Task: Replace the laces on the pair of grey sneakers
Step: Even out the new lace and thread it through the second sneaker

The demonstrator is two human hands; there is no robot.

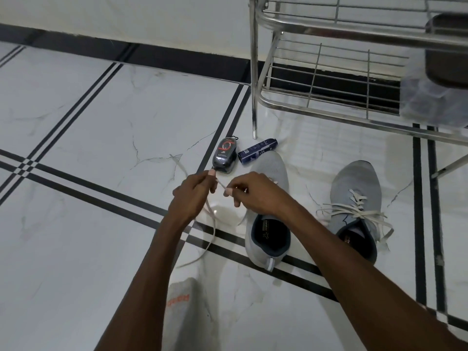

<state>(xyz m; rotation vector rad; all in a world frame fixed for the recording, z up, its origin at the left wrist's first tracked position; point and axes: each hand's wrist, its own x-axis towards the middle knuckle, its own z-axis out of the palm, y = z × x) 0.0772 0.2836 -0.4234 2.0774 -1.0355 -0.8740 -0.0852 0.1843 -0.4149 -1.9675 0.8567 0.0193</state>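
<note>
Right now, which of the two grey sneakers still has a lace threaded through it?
The sneaker on the right, away from both hands: a white lace crisscrosses its top. The other sneaker, under the right hand, shows no lacing.

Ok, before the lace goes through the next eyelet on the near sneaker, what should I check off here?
1. Left hand pinches the flat white lace: ok.
2. Right hand has a grip on the lace near its tip: ok.
3. Unlaced grey knit sneaker upright, opening facing the person: ok.
4. Its eyelets visible: cannot tell, the right hand covers them.
5. Lace slack free of the black shoe-polish sponge case: ok, it trails on the floor nearer the person.
6. Second grey sneaker laced: ok, ends loose.
</note>
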